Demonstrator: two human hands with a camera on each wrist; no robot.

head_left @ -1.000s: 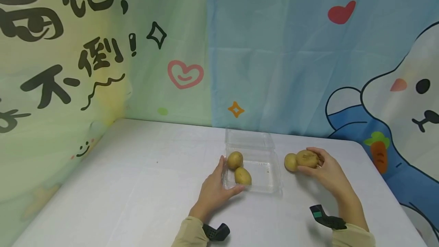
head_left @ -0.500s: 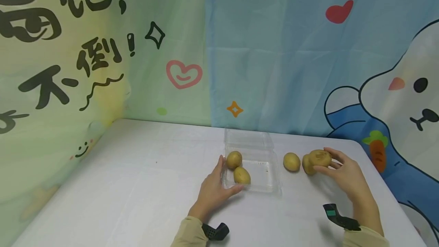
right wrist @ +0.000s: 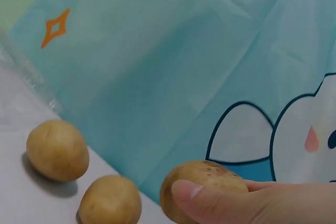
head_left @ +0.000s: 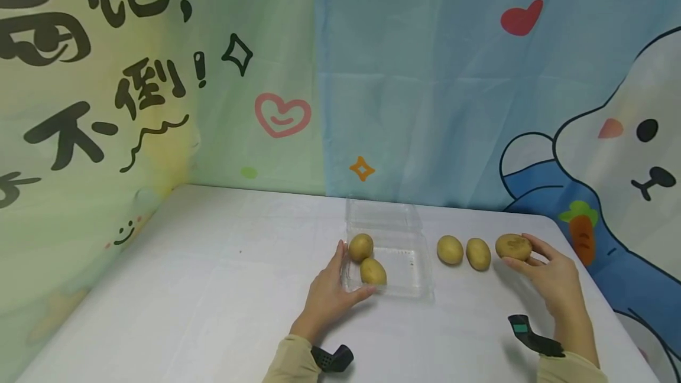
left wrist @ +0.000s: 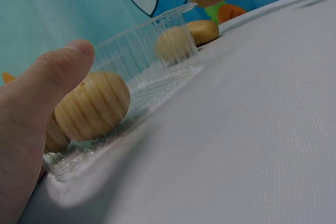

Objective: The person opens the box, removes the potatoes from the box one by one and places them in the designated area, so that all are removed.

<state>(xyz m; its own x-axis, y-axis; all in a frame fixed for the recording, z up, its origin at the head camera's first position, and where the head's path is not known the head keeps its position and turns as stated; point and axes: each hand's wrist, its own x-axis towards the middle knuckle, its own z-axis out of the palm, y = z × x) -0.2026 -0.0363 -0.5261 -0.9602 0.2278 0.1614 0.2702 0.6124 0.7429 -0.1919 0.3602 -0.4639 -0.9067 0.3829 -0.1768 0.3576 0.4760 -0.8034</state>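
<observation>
Two potatoes lie in the left part of a clear plastic clamshell box (head_left: 402,266), one potato (head_left: 361,247) behind the other potato (head_left: 373,272). My left hand (head_left: 326,300) holds the box at its front left corner, fingers along the left side and thumb at the front wall. In my right hand (head_left: 557,281), a potato (head_left: 514,246) with brownish marks is pinched between thumb and fingers, above the table. The right wrist view shows the thumb across this potato (right wrist: 197,174). Between box and right hand, a potato (head_left: 450,250) and another potato (head_left: 479,254) rest on the table, apart.
The box's lid (head_left: 383,216) is folded back toward the curtain. A white cloth covers the table (head_left: 213,288). A printed curtain (head_left: 404,105) stands right behind the table's back edge. Each wrist wears a black strap device (head_left: 332,359).
My right hand has moved to the right with its potato, away from the two loose potatoes, which now stand apart from each other. My left hand stays at the box.
</observation>
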